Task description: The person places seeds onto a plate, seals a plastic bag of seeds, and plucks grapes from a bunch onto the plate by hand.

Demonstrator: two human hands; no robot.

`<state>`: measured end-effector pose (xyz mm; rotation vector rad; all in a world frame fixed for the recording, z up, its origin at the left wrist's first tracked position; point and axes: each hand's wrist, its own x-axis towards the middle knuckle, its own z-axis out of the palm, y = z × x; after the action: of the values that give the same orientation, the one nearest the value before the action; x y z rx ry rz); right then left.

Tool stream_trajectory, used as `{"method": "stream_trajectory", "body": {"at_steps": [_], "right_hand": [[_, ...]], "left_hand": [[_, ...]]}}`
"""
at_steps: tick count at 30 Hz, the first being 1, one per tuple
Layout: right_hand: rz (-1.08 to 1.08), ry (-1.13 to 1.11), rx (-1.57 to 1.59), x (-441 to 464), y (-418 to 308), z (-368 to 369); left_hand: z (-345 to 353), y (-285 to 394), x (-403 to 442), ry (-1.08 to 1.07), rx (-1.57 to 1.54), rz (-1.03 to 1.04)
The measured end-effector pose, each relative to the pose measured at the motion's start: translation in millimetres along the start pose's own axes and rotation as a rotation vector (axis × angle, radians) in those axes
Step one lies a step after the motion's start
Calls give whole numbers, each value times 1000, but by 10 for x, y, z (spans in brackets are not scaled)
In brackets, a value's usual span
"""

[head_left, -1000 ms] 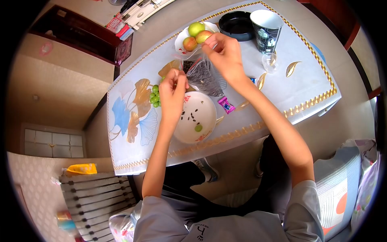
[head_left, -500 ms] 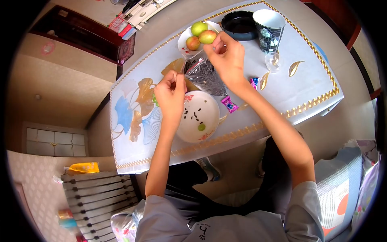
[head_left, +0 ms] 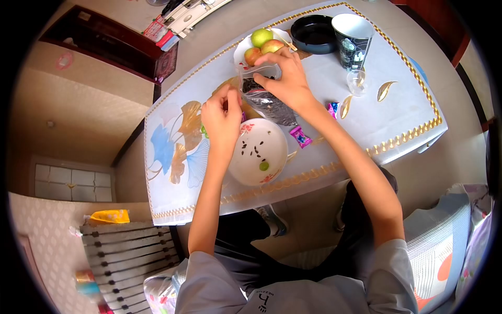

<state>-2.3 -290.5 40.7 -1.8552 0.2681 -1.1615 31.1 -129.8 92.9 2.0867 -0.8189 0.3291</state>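
Note:
A clear plastic bag of dark seeds lies on the table, its mouth spread wide. My right hand is at that mouth, with thumb and forefinger around its clear rim. Beside the bag's left edge, my left hand is closed in a pinch; what sits between its fingertips is hidden. A white plate with a red flower pattern is just below the bag. Several dark seeds and a round green piece lie on it.
Behind the bag stands a white bowl of green and reddish fruit. A black round dish, a patterned paper cup and a small clear cup are to the right. Wrapped candies lie nearby.
My right hand has moved left and down from beside the fruit to the bag's mouth, which now stands wider. My left hand stays nearly in place.

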Motion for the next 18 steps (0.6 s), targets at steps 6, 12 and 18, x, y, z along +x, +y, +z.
{"method": "stream_trajectory", "body": {"at_steps": [6, 12, 18], "right_hand": [[-72, -55, 0, 32, 37, 33], [-81, -19, 41, 41, 29, 57], [-24, 88, -10, 80, 22, 19]], "left_hand": [[-16, 149, 185, -18, 217, -21], [-2, 28, 319, -151, 351, 68], [-251, 52, 341, -193, 306, -10]]}}
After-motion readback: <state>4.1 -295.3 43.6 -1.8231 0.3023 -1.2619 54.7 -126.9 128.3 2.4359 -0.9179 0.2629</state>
